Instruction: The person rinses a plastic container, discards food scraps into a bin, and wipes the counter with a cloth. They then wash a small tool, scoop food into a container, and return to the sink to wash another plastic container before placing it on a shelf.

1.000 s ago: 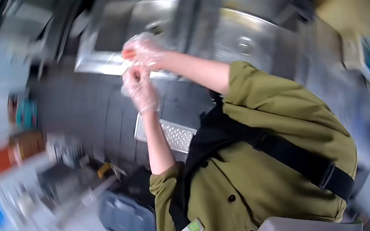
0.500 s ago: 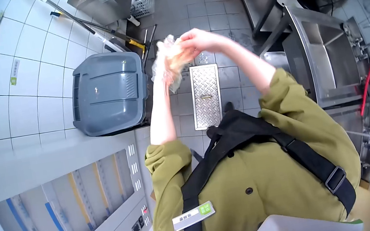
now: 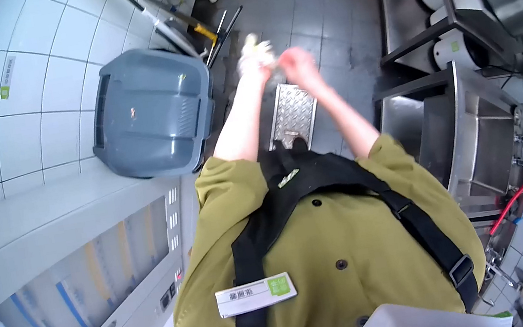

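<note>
My left hand (image 3: pixel 255 55) is held out over the floor, covered by a thin, see-through plastic glove (image 3: pixel 249 67). Its fingers look stretched and apart, though glare and motion smear them. Close beside it on the right, my bare right hand (image 3: pixel 298 65) is closed, with the fingertips pinching at the glove's edge near the left wrist. The exact grip is blurred. Below both hands lies a metal checker-plate cover (image 3: pixel 294 112) in the floor.
A large grey lidded bin (image 3: pixel 154 112) stands left of my arms. Poles with a yellow part (image 3: pixel 205 33) lean behind it. On the right are a steel sink (image 3: pixel 487 141) with red and blue hoses and a steel counter (image 3: pixel 404 4). A cabinet (image 3: pixel 82 281) is at lower left.
The glove was loose and crumpled around both hands; now it sits closer on my left hand. My right hand has drawn back toward the wrist side. The view has shifted and turned slightly.
</note>
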### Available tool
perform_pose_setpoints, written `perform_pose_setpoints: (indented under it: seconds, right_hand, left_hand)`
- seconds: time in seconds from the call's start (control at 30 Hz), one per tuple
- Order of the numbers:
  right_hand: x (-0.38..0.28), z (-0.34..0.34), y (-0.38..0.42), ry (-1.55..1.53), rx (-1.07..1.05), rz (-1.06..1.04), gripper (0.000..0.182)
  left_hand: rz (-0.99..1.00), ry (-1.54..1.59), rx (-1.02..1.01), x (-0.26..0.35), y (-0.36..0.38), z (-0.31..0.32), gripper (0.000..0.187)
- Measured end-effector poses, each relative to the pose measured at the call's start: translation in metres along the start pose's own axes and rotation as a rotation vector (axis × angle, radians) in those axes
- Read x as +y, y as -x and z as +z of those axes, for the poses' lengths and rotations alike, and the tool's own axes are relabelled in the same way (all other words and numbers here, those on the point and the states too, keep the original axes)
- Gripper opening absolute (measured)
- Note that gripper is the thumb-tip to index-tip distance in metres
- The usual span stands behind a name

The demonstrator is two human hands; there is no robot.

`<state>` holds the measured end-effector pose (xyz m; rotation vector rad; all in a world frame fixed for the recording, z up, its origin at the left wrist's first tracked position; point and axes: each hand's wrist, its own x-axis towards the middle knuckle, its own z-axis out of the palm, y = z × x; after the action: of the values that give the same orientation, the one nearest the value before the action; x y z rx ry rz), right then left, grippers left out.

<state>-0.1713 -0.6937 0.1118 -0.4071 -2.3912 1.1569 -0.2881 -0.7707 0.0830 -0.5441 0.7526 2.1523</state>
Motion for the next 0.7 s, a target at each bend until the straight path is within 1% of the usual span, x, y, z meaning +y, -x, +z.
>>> perform_pose_setpoints:
  seconds: [0.03,0.1,0.13,0.17,0.23,0.27,0.37,0.43,0.47,0.5,0.53,0.57,0.6,0.63,0.67,0.7]
  right_hand:
    - [0.021,0.004,-0.011,-0.017,0.054,0.167,0.013]
    - [0.054,0.017,-0.029,-0.027,0.055,0.541,0.011]
    - [0.086,0.027,-0.03,-0.216,0.119,0.684,0.013]
    - [0.116,0.035,-0.027,-0.405,0.189,0.825,0.016]
    - [0.128,0.024,-0.032,-1.191,0.475,1.343,0.025]
    - [0.168,0.041,-0.032,-1.449,0.294,1.448,0.025]
    - [0.17,0.067,-0.038,-1.819,0.557,1.387,0.018]
    - [0.166,0.088,-0.05,-2.047,0.727,1.321,0.02]
    - [0.164,0.101,-0.057,-2.158,0.812,1.28,0.023]
    - [0.158,0.117,-0.059,-2.175,0.873,1.267,0.025]
    - [0.152,0.134,-0.062,-2.191,0.934,1.253,0.027]
    - [0.138,0.158,-0.068,-2.121,0.96,1.267,0.028]
    - [0.124,0.186,-0.076,-2.099,0.937,1.264,0.028]
    - [0.111,0.215,-0.083,-2.077,0.914,1.261,0.031]
    - [0.097,0.249,-0.082,-2.105,0.858,1.217,0.026]
    - [0.078,0.279,-0.082,-2.186,0.861,1.255,0.022]
  left_hand:
    - [-0.008,-0.109,0.006,-0.01,0.01,0.01,0.023]
    - [0.56,-1.202,-0.094,-0.061,-0.007,0.0,0.017]
    - [0.426,-1.622,-0.167,-0.061,0.008,0.016,0.02]
    - [0.258,-2.032,-0.252,-0.061,0.03,0.03,0.028]
    - [0.596,-1.85,-0.586,-0.065,0.061,0.005,0.036]
    - [0.577,-1.854,-0.603,-0.056,0.063,-0.01,0.042]
    - [0.855,-2.081,-0.717,-0.006,0.08,-0.034,0.038]
    - [0.615,-1.894,-0.788,0.041,0.095,-0.045,0.032]
    - [0.573,-1.845,-0.656,0.069,0.111,-0.042,0.026]
    - [0.648,-1.863,-0.546,0.101,0.122,-0.047,0.024]
    - [0.526,-1.818,-0.286,0.133,0.141,-0.041,0.022]
    - [0.538,-1.619,-0.081,0.166,0.154,-0.055,0.023]
    - [0.661,-1.441,0.077,0.196,0.168,-0.055,0.021]
    - [0.714,-1.346,0.238,0.226,0.181,-0.052,0.023]
    - [0.818,-1.212,0.379,0.253,0.19,-0.061,0.024]
    - [0.911,-1.131,0.448,0.275,0.199,-0.061,0.024]
